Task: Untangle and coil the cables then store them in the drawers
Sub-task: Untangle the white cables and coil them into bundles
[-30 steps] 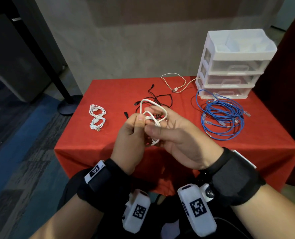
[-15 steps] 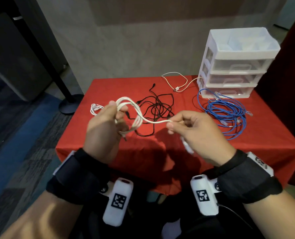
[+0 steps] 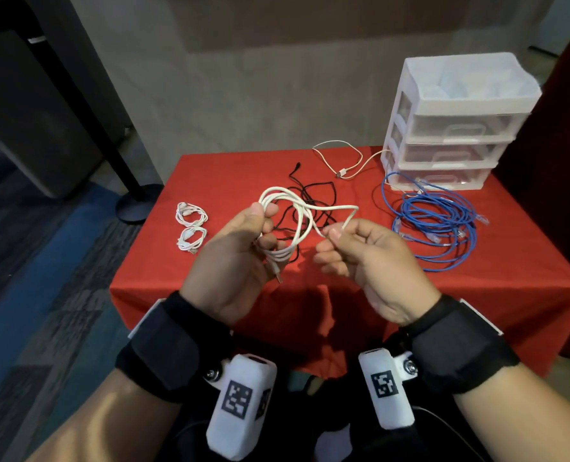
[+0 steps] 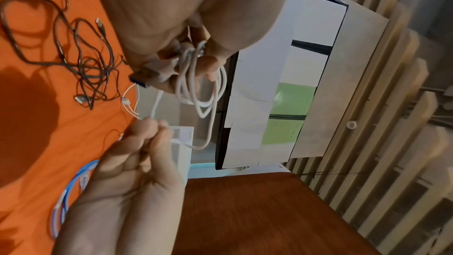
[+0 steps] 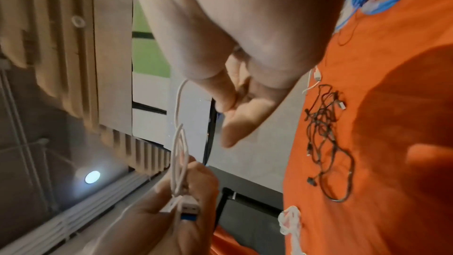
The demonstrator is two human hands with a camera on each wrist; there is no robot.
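A white USB cable (image 3: 298, 215) hangs in loops above the red table (image 3: 477, 295). My left hand (image 3: 263, 215) grips the bunched loops, and the cable's USB plug (image 4: 142, 79) pokes out under its fingers. My right hand (image 3: 332, 233) pinches the free strand between thumb and forefinger, just right of the loops. That strand arcs up from the coil to the pinch. In the right wrist view the loops (image 5: 180, 154) run down into the left hand (image 5: 186, 197). The white three-drawer unit (image 3: 453, 128) stands at the back right, all drawers closed.
On the table lie a tangled black cable (image 3: 313, 198), a loose blue network cable (image 3: 437, 225) in front of the drawers, a thin cream cable (image 3: 343, 161) at the back, and two small coiled white cables (image 3: 190, 225) at the left. A black stand base (image 3: 137, 201) sits on the floor to the left.
A second ago both hands were together on the white cable. They drew apart, stretching a strand. Now the right hand has come back toward the left, and the strand bows upward.
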